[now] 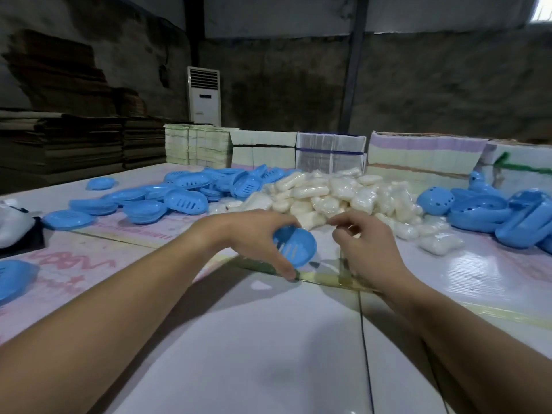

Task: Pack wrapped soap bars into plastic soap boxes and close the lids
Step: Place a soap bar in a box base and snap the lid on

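AC unit (204, 95), flat cardboard stacks (62, 141)

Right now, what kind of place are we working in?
It looks like a small packing workshop or warehouse. A heap of wrapped soap bars and loose blue soap boxes cover the table, with flattened cardboard stacked at the back left and bundled cartons behind.

Blue slotted soap box half (294, 247); blue box parts (182, 192) piled at the table's (268, 339) far-left; white wrapped soap bars (337, 192) mid-far edge; pale pink-printed sheet (89, 264) left.
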`<state>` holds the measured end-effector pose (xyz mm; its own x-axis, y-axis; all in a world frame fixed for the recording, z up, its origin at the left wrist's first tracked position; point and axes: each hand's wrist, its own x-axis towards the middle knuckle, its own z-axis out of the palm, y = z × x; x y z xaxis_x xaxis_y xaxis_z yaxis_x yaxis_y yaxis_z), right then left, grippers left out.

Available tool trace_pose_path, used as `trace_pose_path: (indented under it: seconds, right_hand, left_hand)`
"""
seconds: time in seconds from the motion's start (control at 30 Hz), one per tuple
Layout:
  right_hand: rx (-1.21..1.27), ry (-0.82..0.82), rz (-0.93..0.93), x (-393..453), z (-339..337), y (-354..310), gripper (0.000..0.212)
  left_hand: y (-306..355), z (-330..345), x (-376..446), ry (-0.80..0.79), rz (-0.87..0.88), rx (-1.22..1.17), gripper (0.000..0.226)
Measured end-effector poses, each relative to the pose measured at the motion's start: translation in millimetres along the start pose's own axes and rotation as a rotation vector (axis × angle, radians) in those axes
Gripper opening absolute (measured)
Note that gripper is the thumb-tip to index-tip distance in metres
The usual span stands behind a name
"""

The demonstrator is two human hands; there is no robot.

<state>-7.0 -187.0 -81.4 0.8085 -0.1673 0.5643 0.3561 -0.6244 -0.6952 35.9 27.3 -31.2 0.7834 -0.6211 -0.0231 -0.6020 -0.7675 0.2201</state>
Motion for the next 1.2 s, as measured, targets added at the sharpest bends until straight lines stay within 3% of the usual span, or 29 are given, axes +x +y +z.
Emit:
trace_pose_path:
  seconds: [0.27, 0.53, 0.7, 0.8, 0.9, 1.0, 1.2]
  right_hand:
    - [-0.004, 0.171, 0.112, 15, -31, 21, 0.020]
    - [-0.403, 0.178, 0.265, 22, -49, 60, 0.024]
    - [-0.416, 0.206, 0.419, 20, -50, 79, 0.033]
    - [-0.414, 0.111, 0.478, 27, -64, 87, 0.045]
    - [-0.654, -0.009, 0.441, 28, -84, 98, 0.053]
    - [-0.917, 0.013, 0.392, 25, -89, 110, 0.054]
    - [-1.061, 0.008, 0.409, 24, -112, 120, 0.045]
  left_hand:
    - [49, 53, 45, 0.103, 0.238, -0.248, 0.079]
    - [29, 68, 38, 0.071, 0.225, -0.579, 0.065]
    - [30, 69, 38, 0.063, 0.218, -0.606, 0.069]
    - [30, 69, 38, 0.070, 0.220, -0.618, 0.070]
    - [31, 68, 38, 0.066, 0.219, -0.626, 0.069]
    - [32, 69, 38, 0.068, 0.212, -0.643, 0.070]
    - [30, 68, 39, 0.067, 0.216, -0.636, 0.072]
